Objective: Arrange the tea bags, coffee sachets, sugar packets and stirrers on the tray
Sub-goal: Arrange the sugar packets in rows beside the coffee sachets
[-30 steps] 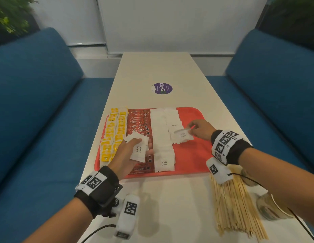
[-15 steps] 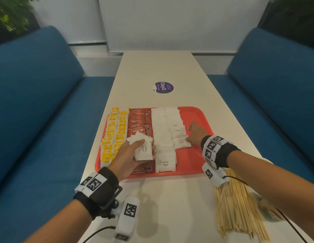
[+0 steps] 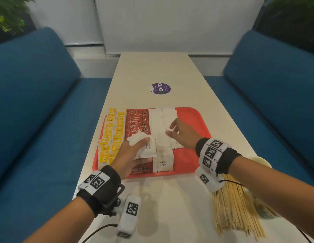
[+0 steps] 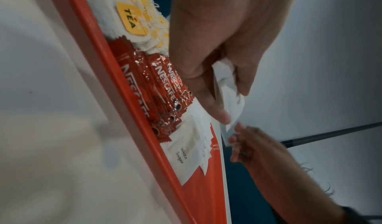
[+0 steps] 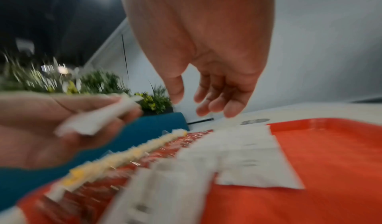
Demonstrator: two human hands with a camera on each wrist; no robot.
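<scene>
left hand point(image 3: 130, 151) grips spare sugar packets point(image 3: 145, 146) as feed stock | right hand point(image 3: 183, 133) fingers loose, empty, over sugar rows | stirrers point(image 3: 235, 206) wait on table point(image 3: 170, 207) beside tray point(image 3: 198, 120)

I sit in what looks like a café booth. Blue padded benches point(image 3: 38, 102) flank a long pale table point(image 3: 156, 71); potted greenery point(image 3: 7, 16) lines the corners.

On the flat red plastic tray point(image 3: 196, 120), yellow-tagged white tea bags point(image 3: 111, 135) fill the left columns, glossy red coffee sachets point(image 3: 137, 122) run beside them, white paper sugar packets point(image 3: 161, 135) follow (two columns), and pale wooden stirrers point(image 3: 235, 209) lie heaped on the table.
</scene>
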